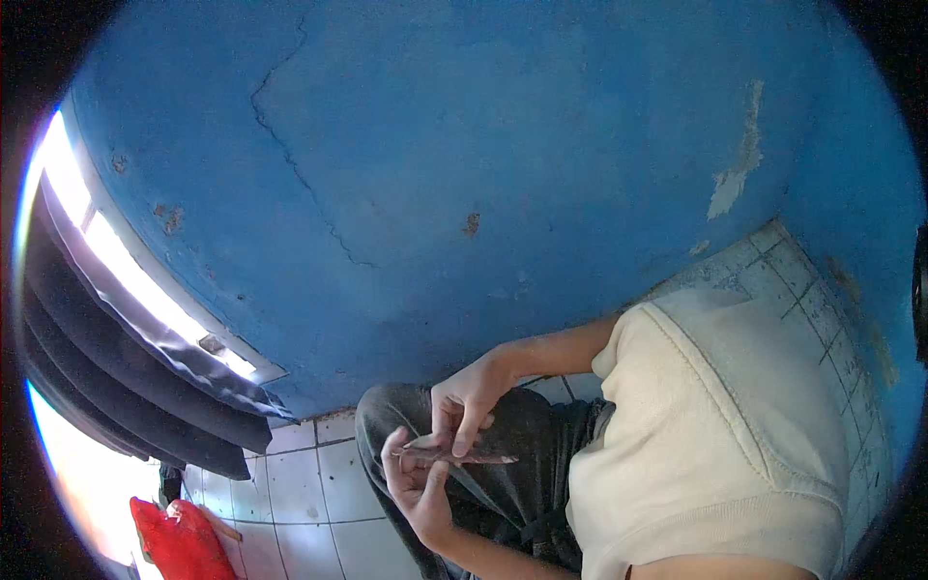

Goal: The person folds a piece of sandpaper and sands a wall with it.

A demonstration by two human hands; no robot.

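Dark fabric is seen at the far left, where a gathered curtain (145,372) is hung beside a brightly lit window (135,259). Near the lower left edge, a red bundle (184,543) is shown, its kind not made out. White floor tiles (298,483) are laid next to it, and above them the blue wall (416,193) is split by 1 long jagged crack (288,155). By the left hand (420,493), a slender pinkish-brown strip (491,460) is pinched between thumb and curled fingers. The strip is held roughly level over the dark trousers (512,425), with its right end left free; what it is made of cannot be told. By the right hand (469,401), reached in from above, the same strip is pinched near its middle. Farther right, a cream shirt (706,435) is worn, and the wall is marked by 1 pale peeled patch (737,179).
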